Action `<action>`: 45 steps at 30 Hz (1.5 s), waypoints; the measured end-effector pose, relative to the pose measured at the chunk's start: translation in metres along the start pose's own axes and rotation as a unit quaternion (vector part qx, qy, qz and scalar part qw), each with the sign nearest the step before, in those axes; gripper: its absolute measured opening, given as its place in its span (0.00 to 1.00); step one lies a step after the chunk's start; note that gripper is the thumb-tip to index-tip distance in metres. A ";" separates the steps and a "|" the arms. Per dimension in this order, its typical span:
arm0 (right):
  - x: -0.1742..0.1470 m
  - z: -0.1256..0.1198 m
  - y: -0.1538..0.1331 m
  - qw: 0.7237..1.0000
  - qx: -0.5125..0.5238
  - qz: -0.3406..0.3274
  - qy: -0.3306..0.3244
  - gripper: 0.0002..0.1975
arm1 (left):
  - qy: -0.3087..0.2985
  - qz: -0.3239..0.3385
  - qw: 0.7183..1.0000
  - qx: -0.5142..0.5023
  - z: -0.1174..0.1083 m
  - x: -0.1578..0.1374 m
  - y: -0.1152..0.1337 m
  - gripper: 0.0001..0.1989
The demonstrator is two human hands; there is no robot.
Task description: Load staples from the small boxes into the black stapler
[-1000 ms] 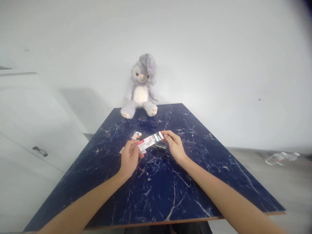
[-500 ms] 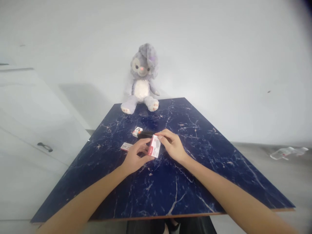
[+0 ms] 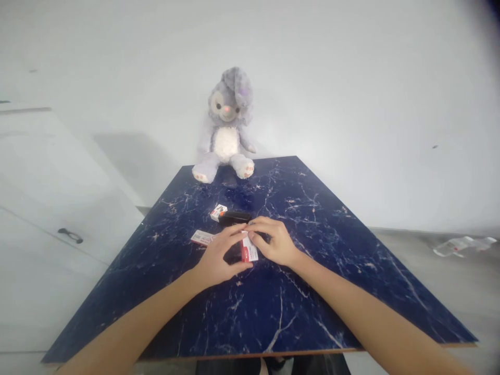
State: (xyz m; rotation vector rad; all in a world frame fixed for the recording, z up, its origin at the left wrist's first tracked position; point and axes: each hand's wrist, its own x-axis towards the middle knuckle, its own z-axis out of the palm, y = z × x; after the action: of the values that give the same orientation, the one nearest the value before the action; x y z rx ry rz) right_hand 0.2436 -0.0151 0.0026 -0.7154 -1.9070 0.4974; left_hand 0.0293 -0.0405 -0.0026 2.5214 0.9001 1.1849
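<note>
A small red-and-white cardboard box is between my hands, low over the tabletop or resting on it; I cannot tell which. My left hand spans it from the left, thumb at its near end and fingertips at its far end. From the right, my right hand pinches the box's far end with thumb and fingers. Just beyond my fingers lies a black, elongated object with an orange end. Touching its left end is another small white-and-red box. A flat white-and-red box lies left of my left hand, partly covered by it.
A grey plush toy sits at the far edge of the blue marbled table, against the wall. To the left is a white cabinet door with a dark handle. Clear plastic packaging lies on the floor at the right.
Both hands have come down and slightly nearer with the box, which was tilted up before. More of the black object and the flat box now shows.
</note>
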 end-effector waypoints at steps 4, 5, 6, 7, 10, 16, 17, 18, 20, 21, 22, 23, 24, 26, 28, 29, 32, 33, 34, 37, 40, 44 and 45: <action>-0.004 0.002 0.006 0.998 -0.042 -0.018 0.031 0.11 | 0.001 0.021 1.000 0.020 0.000 0.002 -0.001 0.25; -0.003 0.002 0.007 0.998 -0.043 -0.015 0.041 0.11 | 0.005 0.026 0.999 0.025 -0.001 0.003 -0.001 0.23; -0.003 0.001 0.009 0.998 -0.041 -0.006 0.056 0.11 | 0.007 0.028 0.999 0.028 -0.001 0.003 -0.002 0.23; -0.001 0.000 0.011 0.996 -0.039 0.010 0.076 0.11 | 0.006 0.025 0.999 0.030 -0.002 0.003 -0.003 0.24; 0.004 -0.007 0.022 0.985 -0.023 0.106 0.136 0.13 | -0.031 0.010 0.999 0.022 0.000 0.001 -0.005 0.29; 0.008 -0.017 0.056 0.949 0.038 0.259 0.174 0.24 | -0.142 0.042 0.988 0.043 0.004 -0.003 0.000 0.28; 0.007 -0.017 0.059 0.951 0.028 0.261 0.165 0.22 | -0.150 0.053 0.986 0.056 0.002 -0.002 0.000 0.29; 0.007 -0.017 0.059 0.955 0.009 0.255 0.149 0.20 | -0.147 0.056 0.985 0.070 -0.001 -0.001 -0.002 0.29; 0.007 -0.017 0.056 0.968 -0.040 0.228 0.097 0.17 | -0.109 0.029 0.988 0.106 -0.007 0.003 -0.010 0.27; 0.007 -0.018 0.053 0.973 -0.060 0.211 0.068 0.16 | -0.080 0.005 0.989 0.127 -0.011 0.005 -0.015 0.25; 0.008 -0.018 0.050 0.977 -0.077 0.193 0.042 0.15 | -0.052 -0.021 0.987 0.149 -0.014 0.006 -0.022 0.24; 0.008 -0.018 0.046 0.980 -0.094 0.174 0.021 0.14 | -0.035 -0.044 0.984 0.168 -0.017 0.007 -0.030 0.23; 0.009 -0.018 0.043 0.982 -0.112 0.155 0.005 0.12 | -0.030 -0.060 0.981 0.183 -0.019 0.008 -0.037 0.23; 0.008 -0.017 0.040 0.981 -0.151 0.120 -0.021 0.10 | -0.042 -0.078 0.978 0.190 -0.021 0.008 -0.050 0.25; 0.007 -0.016 0.039 0.978 -0.177 0.098 -0.049 0.09 | -0.059 -0.090 0.977 0.183 -0.020 0.007 -0.059 0.27; 0.006 -0.016 0.040 0.977 -0.184 0.093 -0.062 0.08 | -0.063 -0.096 0.977 0.180 -0.019 0.006 -0.061 0.28; 0.004 -0.016 0.043 0.970 -0.207 0.078 -0.099 0.09 | -0.062 -0.103 0.976 0.184 -0.015 0.006 -0.059 0.28; 0.004 -0.017 0.044 0.968 -0.216 0.072 -0.107 0.08 | -0.060 -0.104 0.975 0.186 -0.015 0.006 -0.057 0.28; 0.004 -0.017 0.044 0.966 -0.224 0.067 -0.113 0.08 | -0.057 -0.105 0.975 0.188 -0.014 0.007 -0.054 0.28; 0.005 -0.018 0.044 0.961 -0.236 0.071 -0.121 0.06 | -0.043 -0.112 0.975 0.187 -0.014 0.008 -0.050 0.27; 0.006 -0.020 0.044 0.963 -0.226 0.062 -0.135 0.06 | -0.030 -0.122 0.975 0.183 -0.015 0.007 -0.052 0.23; 0.005 -0.018 0.046 0.973 -0.185 0.054 -0.124 0.07 | -0.019 -0.134 0.977 0.165 -0.014 0.006 -0.057 0.21; 0.004 -0.017 0.047 0.977 -0.165 0.068 -0.113 0.08 | -0.013 -0.137 0.978 0.159 -0.014 0.006 -0.059 0.21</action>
State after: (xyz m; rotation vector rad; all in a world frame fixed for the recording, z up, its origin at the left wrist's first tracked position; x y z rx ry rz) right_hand 0.2700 0.0232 -0.0170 -1.0488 -2.1924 0.3600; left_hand -0.0038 0.0087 -0.0148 2.5242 1.4782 0.9847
